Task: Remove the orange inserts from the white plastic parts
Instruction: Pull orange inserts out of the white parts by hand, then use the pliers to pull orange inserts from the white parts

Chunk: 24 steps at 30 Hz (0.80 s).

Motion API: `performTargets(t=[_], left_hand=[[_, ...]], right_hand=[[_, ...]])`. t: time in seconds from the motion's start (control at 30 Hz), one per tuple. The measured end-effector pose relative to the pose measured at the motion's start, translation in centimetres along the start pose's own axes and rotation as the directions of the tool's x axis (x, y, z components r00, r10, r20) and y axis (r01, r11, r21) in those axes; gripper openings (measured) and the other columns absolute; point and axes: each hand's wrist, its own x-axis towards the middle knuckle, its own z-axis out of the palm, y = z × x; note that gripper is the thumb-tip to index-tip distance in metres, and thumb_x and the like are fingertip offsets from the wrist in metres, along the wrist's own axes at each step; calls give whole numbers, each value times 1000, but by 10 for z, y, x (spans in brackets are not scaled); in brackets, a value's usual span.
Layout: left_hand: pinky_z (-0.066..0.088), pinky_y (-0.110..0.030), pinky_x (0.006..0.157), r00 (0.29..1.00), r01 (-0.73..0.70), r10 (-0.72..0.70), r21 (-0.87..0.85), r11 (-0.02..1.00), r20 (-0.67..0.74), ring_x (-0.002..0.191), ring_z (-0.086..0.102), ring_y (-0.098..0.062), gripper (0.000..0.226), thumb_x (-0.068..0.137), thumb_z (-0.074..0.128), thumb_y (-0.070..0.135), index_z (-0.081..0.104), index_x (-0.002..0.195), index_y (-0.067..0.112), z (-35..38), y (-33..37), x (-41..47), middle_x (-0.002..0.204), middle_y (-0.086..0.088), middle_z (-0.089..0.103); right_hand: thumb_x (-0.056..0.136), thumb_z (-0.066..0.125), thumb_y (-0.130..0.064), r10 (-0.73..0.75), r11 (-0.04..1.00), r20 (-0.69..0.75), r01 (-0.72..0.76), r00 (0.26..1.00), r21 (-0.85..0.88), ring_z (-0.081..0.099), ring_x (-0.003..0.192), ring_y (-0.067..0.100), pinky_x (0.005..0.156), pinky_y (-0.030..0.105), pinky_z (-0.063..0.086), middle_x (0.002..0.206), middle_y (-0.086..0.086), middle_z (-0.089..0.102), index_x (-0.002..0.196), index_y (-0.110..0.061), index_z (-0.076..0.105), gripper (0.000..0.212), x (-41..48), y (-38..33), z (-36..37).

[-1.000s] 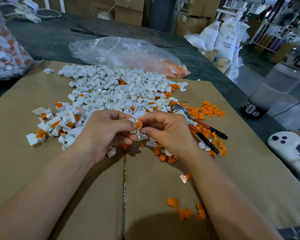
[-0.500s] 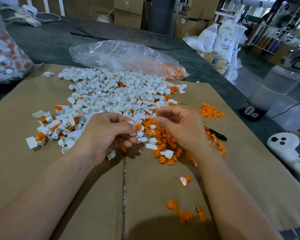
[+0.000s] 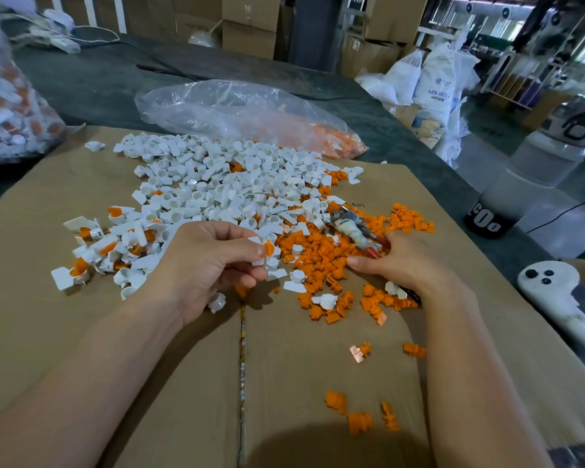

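Observation:
My left hand (image 3: 206, 265) pinches a white plastic part with an orange insert (image 3: 267, 249) between thumb and fingers, just above the cardboard. My right hand (image 3: 402, 261) rests on the handles of red-and-black pliers (image 3: 352, 226), fingers curled around them; the jaws point up-left. A big pile of white parts (image 3: 223, 184) spreads behind both hands. White parts that hold orange inserts (image 3: 92, 244) lie at the left. Loose orange inserts (image 3: 321, 251) lie between and under my hands.
A flattened cardboard sheet (image 3: 149, 400) covers the table. Clear plastic bags of parts sit at the back (image 3: 237, 113) and far left (image 3: 7, 106). A white handheld device (image 3: 561, 298) lies at the right edge, a large bottle (image 3: 520, 184) beyond it. Stray orange inserts (image 3: 358, 417) lie near me.
My right hand left the white part, swung right and came down on the pliers. My left hand stayed put, holding the part with its orange insert.

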Motion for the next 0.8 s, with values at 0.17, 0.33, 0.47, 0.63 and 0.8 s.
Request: performTargets(t=[0.17, 0.33, 0.47, 0.63, 0.8], left_hand=[[46, -16, 36, 1000, -4, 4, -8, 1000, 3, 40, 60, -15, 10, 71, 64, -10, 61, 73, -1, 0, -1, 1, 51, -10, 61], [47, -16, 37, 1000, -15, 16, -25, 1000, 15, 44, 62, -15, 7, 73, 64, -7, 62, 72, -1, 0, -2, 3, 53, -9, 62], [49, -17, 40, 998, -64, 62, -45, 997, -28, 48, 64, -15, 8, 75, 64, -6, 62, 74, 2, -1, -3, 2, 56, -8, 64], [50, -18, 43, 971, -206, 194, -70, 976, -142, 51, 65, -14, 13, 77, 64, -5, 62, 76, 8, -1, -4, 3, 57, -3, 66], [51, -19, 45, 935, -301, 280, -68, 951, -216, 51, 65, -12, 13, 77, 64, -4, 62, 76, 10, 0, -5, 4, 56, 0, 66]], right_hand=[[64, 70, -61, -2, 1000, -45, 2, 999, 5, 47, 111, 24, 90, 39, 42, 123, 7, 50, 124, -14, 47, 79, 2, 1, 1], [67, 77, -45, -20, 1000, -165, 21, 986, 7, 45, 111, 26, 86, 37, 38, 121, 10, 51, 121, -13, 52, 67, 3, 3, 1], [73, 74, -34, -60, 998, -306, 63, 950, -1, 42, 116, 27, 98, 42, 37, 124, 9, 48, 128, -17, 47, 63, 1, 2, 0], [83, 64, -24, -221, 940, -526, 323, 821, 109, 49, 101, 15, 81, 26, 35, 110, -1, 55, 123, -18, 53, 42, -15, -17, -4], [84, 64, -26, -413, 845, -510, 527, 755, 95, 45, 85, 4, 67, 19, 35, 91, -14, 49, 118, -18, 56, 36, -37, -40, 2]])
